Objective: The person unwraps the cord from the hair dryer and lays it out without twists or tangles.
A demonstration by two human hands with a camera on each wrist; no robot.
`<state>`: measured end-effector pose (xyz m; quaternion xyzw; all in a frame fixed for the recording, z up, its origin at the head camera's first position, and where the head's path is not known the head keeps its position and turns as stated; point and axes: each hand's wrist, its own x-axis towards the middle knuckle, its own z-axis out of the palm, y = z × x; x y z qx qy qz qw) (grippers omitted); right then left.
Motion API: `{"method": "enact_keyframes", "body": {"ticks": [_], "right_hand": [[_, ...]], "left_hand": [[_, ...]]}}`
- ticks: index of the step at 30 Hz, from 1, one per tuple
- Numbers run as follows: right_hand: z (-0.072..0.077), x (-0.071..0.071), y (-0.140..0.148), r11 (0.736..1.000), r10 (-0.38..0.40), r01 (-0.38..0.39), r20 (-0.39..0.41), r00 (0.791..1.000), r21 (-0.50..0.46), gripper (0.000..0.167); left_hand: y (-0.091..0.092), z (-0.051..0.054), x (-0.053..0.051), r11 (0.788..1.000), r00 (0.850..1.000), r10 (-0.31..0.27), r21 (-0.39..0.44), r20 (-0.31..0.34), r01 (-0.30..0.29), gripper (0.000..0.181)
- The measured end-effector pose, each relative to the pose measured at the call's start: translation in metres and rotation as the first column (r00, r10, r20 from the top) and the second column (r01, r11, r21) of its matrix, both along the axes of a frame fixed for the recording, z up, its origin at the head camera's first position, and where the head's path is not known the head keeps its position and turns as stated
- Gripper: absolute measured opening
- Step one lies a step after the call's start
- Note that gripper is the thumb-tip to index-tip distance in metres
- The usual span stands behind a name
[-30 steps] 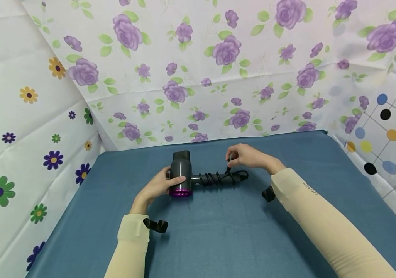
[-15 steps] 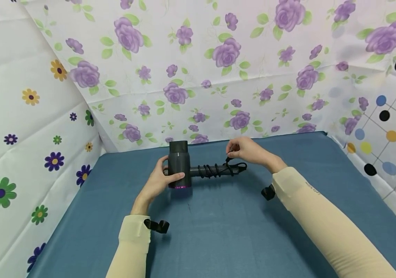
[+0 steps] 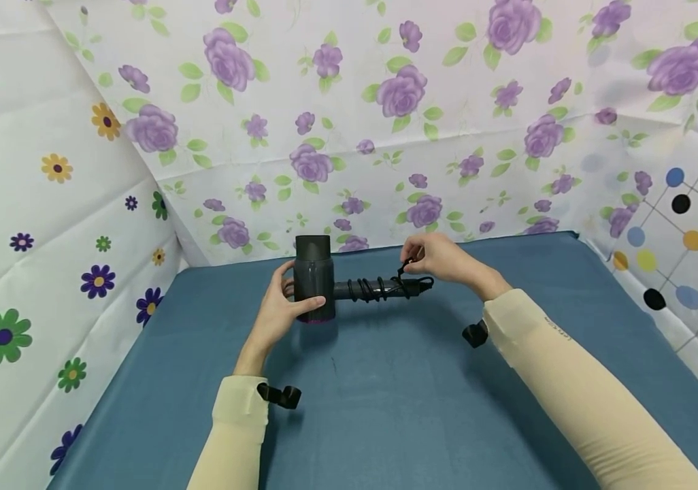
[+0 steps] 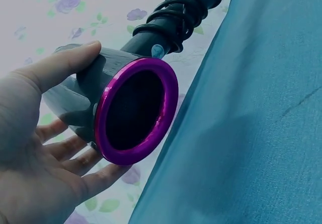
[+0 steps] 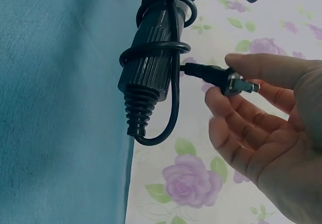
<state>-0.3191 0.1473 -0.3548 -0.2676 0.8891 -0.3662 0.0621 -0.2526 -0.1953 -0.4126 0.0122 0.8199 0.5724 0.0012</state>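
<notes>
A dark grey hair dryer (image 3: 314, 278) with a magenta ring (image 4: 171, 90) at its rear end is held above the blue cloth. My left hand (image 3: 277, 303) grips its barrel from the left, the thumb across the near side and the fingers around the far side. The handle points right, with a black cord (image 3: 369, 290) wound round it in several loops. Just above the handle's end, my right hand (image 3: 437, 258) pinches the plug (image 5: 216, 76) between thumb and fingers. In the right wrist view the plug's metal prongs point towards the palm.
A blue cloth (image 3: 386, 395) covers the table. Behind it hangs a white sheet (image 3: 361, 184) with purple roses. Flower-patterned cloth (image 3: 12, 286) stands at the left, and dotted cloth (image 3: 679, 258) at the right. Each sleeve cuff bears a black mount, such as the left mount (image 3: 279, 395).
The hair dryer has risen and tipped, so its magenta ring shows less in the head view. Both hands have moved up with it, keeping their holds on the barrel and the plug.
</notes>
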Motion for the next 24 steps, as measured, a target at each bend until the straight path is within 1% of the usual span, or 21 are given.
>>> {"method": "enact_keyframes", "body": {"ticks": [5,11,20,24], "right_hand": [[0.003,0.000,0.000,1.000,-0.010,0.010,-0.033,0.999,-0.002,0.007],[0.008,0.003,-0.002,1.000,-0.009,0.008,-0.039,0.999,-0.029,0.008],[0.016,0.005,-0.004,0.999,-0.007,0.004,-0.086,0.996,-0.037,0.011],[0.020,0.007,-0.005,0.999,-0.008,0.003,-0.123,0.992,-0.040,0.012]], "left_hand": [[0.001,0.003,-0.003,1.000,1.000,0.004,-0.013,0.015,-0.004,0.112],[-0.003,0.004,-0.002,1.000,1.000,-0.005,-0.009,0.030,0.005,0.106],[-0.007,0.009,-0.002,0.999,0.999,-0.034,0.033,-0.012,0.034,0.105],[-0.008,0.012,-0.001,0.998,0.999,-0.038,0.055,-0.020,0.039,0.106]]}}
